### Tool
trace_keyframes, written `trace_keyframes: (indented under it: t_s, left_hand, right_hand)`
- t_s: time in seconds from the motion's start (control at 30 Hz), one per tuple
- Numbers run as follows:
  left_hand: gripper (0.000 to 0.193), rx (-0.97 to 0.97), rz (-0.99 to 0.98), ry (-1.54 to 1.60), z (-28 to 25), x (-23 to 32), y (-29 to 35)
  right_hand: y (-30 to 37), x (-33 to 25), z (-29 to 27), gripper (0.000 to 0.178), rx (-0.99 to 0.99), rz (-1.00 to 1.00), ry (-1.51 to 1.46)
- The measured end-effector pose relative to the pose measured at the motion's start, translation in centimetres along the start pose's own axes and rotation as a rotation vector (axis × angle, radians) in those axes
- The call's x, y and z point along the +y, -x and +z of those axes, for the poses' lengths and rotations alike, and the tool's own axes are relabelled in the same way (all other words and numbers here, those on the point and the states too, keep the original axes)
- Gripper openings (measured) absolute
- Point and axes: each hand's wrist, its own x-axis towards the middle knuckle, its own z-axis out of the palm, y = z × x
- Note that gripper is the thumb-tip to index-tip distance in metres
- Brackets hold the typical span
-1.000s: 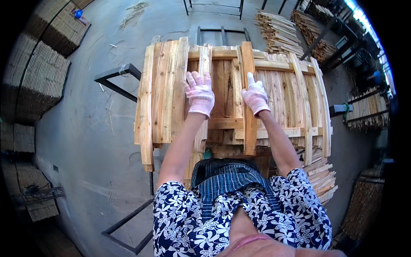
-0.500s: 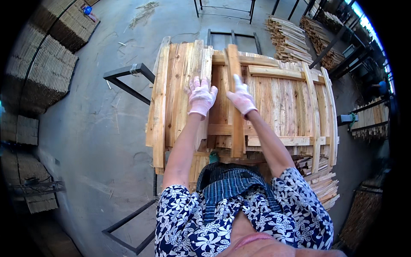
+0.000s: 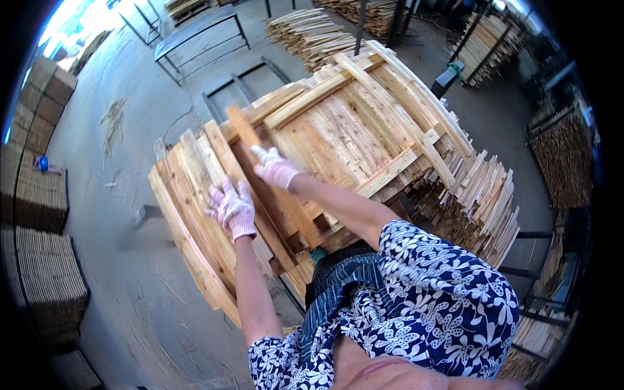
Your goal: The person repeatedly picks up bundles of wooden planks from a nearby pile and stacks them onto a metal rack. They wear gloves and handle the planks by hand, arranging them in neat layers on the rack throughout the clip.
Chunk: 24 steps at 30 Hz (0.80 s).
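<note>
My left hand (image 3: 231,205), in a pale cotton glove, lies with fingers spread on a row of loose wooden boards (image 3: 195,179) at the left of the stack. To its right, my right hand (image 3: 276,169), gloved too, has its fingers over a narrow orange-brown wooden slat (image 3: 244,128) and grips it near its middle. The slat slants from the far side of the stack toward my waist. Beneath and to the right is a panel of side-by-side planks (image 3: 325,133), with crosswise battens (image 3: 309,101) on it. Part of the slat is hidden under my right hand.
Loose sticks (image 3: 481,201) are piled at the right near side. Another wood pile (image 3: 312,36) and a metal table frame (image 3: 198,32) stand beyond the stack. Bundled slats (image 3: 49,270) line the left side. A metal bar (image 3: 448,77) juts out at the far right.
My view has turned, so the stack now slants across the picture. The right hand stays on the slat, slightly nearer my left hand. The left hand remains spread on the boards.
</note>
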Motion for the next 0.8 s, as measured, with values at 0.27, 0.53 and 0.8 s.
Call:
trace_keyframes:
  t_s: [0.27, 0.53, 0.8]
  left_hand:
    - [0.065, 0.028, 0.049, -0.246, 3.4, -2.9, -1.8]
    - [0.056, -0.044, 0.208, 0.351, -1.6, 4.5, -4.0]
    - [0.049, -0.66, 1.542, 0.798, -12.0, 45.1, 3.7]
  right_hand:
    - [1.8, 2.0, -0.6, 0.061, 0.047, -0.076, -0.599]
    - [26.5, 17.3, -8.5, 0.039, 1.227, -0.167, -0.445]
    - [43.9, 36.5, 11.3, 0.045, 0.969, 1.378, -0.813]
